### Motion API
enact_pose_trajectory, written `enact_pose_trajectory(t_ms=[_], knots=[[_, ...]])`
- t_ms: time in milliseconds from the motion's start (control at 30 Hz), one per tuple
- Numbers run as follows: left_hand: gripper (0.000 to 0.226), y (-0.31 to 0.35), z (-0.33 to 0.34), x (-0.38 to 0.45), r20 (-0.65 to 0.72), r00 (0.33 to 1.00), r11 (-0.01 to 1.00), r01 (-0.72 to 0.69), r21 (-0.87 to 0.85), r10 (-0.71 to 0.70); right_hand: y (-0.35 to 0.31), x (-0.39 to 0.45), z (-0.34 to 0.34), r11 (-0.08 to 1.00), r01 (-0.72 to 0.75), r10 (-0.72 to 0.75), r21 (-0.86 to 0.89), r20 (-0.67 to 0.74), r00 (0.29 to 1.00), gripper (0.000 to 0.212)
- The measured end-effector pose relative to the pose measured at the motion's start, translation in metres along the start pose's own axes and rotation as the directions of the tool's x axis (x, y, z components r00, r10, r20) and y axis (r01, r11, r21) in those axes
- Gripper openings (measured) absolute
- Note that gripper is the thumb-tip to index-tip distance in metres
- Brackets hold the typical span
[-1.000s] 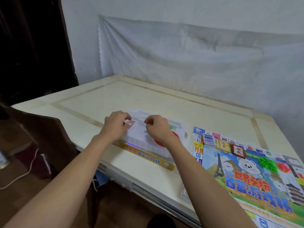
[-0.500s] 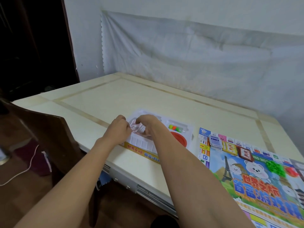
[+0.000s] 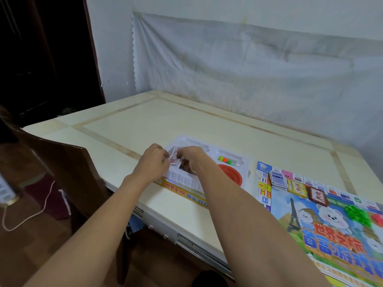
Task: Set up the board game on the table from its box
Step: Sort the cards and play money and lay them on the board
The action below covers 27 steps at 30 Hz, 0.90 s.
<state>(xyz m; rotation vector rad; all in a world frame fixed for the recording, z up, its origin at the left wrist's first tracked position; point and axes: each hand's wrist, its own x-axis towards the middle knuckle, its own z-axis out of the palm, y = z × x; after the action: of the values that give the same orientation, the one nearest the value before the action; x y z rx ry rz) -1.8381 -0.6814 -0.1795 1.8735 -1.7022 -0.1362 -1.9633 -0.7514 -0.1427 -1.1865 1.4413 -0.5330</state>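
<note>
Both hands pinch one red-backed card stack (image 3: 173, 158) above the tray (image 3: 244, 162): left hand (image 3: 153, 162) at its left edge, right hand (image 3: 191, 158) at its right, probably to lift it out square. Further right, the board (image 3: 331, 224) lies open, awaiting cards.

Box (image 3: 182, 191) sits at near edge of surface (image 3: 186, 125); tray (image 3: 238, 160) rests in it. Both hands (image 3: 153, 162) meet over tray's left end. Game board (image 3: 323, 224) lies right of box, card stack (image 3: 278, 180) on its far-left corner. Chair (image 3: 68, 172) stands left of surface.
</note>
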Motion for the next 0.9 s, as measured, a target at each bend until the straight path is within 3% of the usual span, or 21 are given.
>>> enact_pose_trajectory(t_ms=[100,200,300,367,467,567,667,733,800,833,900], knots=[[0.027,0.011,-0.01,0.001,-0.209,0.978,0.997,-0.021,-0.074,0.005,-0.006,-0.008,-0.02,0.986,0.164,-0.163,0.014,-0.071,0.984,0.02],[0.019,0.036,-0.019,0.004,-0.333,0.941,0.973,-0.017,-0.229,-0.062,-0.007,-0.029,-0.052,0.936,0.352,-0.352,-0.03,-0.002,0.936,0.008],[0.025,0.071,-0.022,0.001,-0.201,0.969,0.899,0.044,-0.436,-0.145,0.003,-0.054,-0.093,0.888,0.46,-0.456,-0.014,0.106,0.883,0.009],[0.034,0.097,-0.016,-0.001,-0.07,0.992,0.86,0.052,-0.507,-0.101,0.017,-0.068,-0.121,0.878,0.479,-0.475,-0.006,0.117,0.872,0.016],[0.025,0.128,0.009,-0.001,0.083,0.996,0.829,0.029,-0.559,0.021,0.045,-0.082,-0.159,0.883,0.469,-0.468,0.008,0.075,0.88,0.016],[0.015,0.162,0.038,-0.004,0.15,0.982,0.756,0.012,-0.654,0.114,0.072,-0.094,-0.193,0.9,0.435,-0.435,0.007,-0.027,0.9,0.011],[0.009,0.205,0.062,-0.014,0.209,0.968,0.65,0.07,-0.757,0.139,0.1,-0.108,-0.228,0.926,0.378,-0.376,-0.022,-0.148,0.914,0.028],[0.002,0.228,0.08,-0.018,0.245,0.96,0.578,0.126,-0.806,0.133,0.119,-0.118,-0.248,0.937,0.346,-0.35,-0.054,-0.163,0.923,0.029],[0.012,0.247,0.097,-0.021,0.251,0.964,0.539,0.167,-0.826,0.087,0.138,-0.124,-0.262,0.936,0.351,-0.345,0.031,-0.123,0.931,0.02],[0.016,0.257,0.107,-0.024,0.266,0.962,0.499,0.198,-0.844,0.068,0.147,-0.126,-0.269,0.927,0.363,-0.353,0.098,-0.105,0.93,0.016],[0.013,0.274,0.122,-0.033,0.356,0.931,0.311,0.315,-0.897,0.084,0.161,-0.131,-0.277,0.904,0.376,-0.364,0.202,-0.096,0.926,0.012]])
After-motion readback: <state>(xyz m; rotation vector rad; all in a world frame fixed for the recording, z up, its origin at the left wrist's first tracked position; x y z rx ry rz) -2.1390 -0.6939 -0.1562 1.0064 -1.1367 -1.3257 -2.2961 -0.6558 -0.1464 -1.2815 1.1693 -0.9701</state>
